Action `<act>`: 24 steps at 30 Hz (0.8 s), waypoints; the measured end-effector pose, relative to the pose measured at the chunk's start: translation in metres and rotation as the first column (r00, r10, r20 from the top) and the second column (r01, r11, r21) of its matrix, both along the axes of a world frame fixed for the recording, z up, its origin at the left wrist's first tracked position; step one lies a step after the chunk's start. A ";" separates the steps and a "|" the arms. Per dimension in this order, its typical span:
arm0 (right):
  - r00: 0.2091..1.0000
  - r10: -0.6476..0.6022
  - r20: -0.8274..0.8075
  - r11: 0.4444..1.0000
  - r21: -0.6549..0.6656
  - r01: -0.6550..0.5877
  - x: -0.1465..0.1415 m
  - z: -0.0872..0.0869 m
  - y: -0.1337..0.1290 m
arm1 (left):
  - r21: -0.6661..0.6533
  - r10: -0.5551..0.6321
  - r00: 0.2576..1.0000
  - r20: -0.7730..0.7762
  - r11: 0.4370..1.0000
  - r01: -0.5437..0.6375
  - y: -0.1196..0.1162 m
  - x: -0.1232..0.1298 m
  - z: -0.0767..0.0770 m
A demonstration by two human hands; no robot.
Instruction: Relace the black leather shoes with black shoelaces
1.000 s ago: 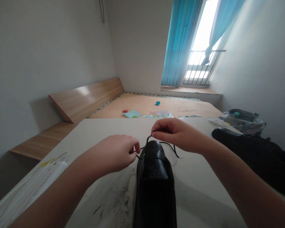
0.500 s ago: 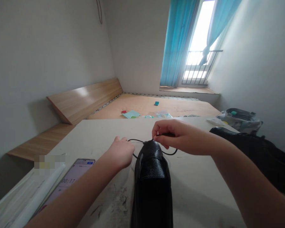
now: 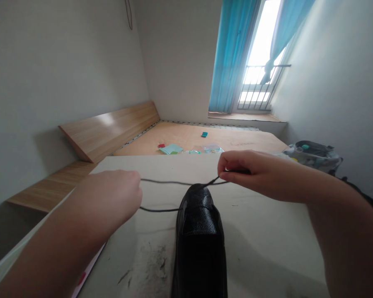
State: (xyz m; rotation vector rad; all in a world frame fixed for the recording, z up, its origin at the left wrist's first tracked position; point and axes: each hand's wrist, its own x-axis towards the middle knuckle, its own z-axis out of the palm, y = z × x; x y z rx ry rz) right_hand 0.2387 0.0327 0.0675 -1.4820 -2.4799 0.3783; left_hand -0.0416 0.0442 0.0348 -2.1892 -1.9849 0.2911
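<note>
By the left wall: a long wood board [image 3: 108, 130] leans up at the end of a wooden bed [image 3: 233, 140]. A thin pink edge [image 3: 82, 277] pokes out under my arm, and it is too hidden to tell what it is.

My left hand [image 3: 108, 194]: it is up over the white counter [image 3: 267, 252], to the left of the shoe. My fingers curl away out of sight, so I cannot tell if they are holding anything.

Black lace [image 3: 174, 182]: one long bit goes across from my left hand to my right hand. A lower bit goes from the side of the shoe to my left hand and slips behind it.

Black shoe [image 3: 199, 236]: it sits in the middle of the counter, between my two hands. It is made of bumpy leather.

On the bed: a small teal thing [image 3: 204, 134], a pale blue card [image 3: 170, 149] and a clear bag [image 3: 213, 149] lie past the far edge of the counter.

My right hand [image 3: 248, 167]: it is up over the counter, to the right of the shoe. My fingers [image 3: 233, 171] pinch the lace tight against my thumb.

By the right wall: a blue curtain [image 3: 233, 54] hangs by a bright window [image 3: 261, 54], and a grey bag [image 3: 312, 155] sits past my right arm.
</note>
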 end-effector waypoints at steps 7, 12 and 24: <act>1.000 0.024 -0.016 0.998 -0.050 -0.025 -0.011 0.000 -0.010 | 0.019 -0.373 0.809 0.455 0.912 0.410 -0.022 0.031 0.012; 0.998 0.067 -0.017 0.995 -0.067 -0.068 -0.032 -0.007 -0.010 | 0.143 -0.486 0.645 0.590 0.849 0.509 -0.031 0.054 0.013; 0.995 -0.069 -0.077 0.984 -0.172 0.055 -0.016 -0.013 0.006 | 0.163 -0.385 0.718 0.580 0.918 0.361 -0.027 0.069 -0.002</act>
